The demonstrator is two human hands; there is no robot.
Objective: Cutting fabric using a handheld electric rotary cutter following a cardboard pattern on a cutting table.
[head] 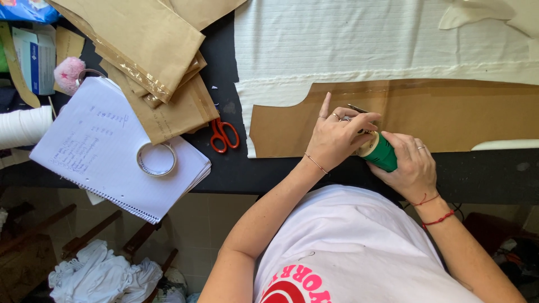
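- Right hand wrapped around a green spool, held tilted at the near edge of the black bench.
- Left hand pinches at the spool's cream top end; index finger raised.
- Both hands lie over a brown paper pattern piece on white striped fabric.
- Red-handled scissors well to the left, beside folded brown paper.
- Tape roll lies on a spiral notebook.
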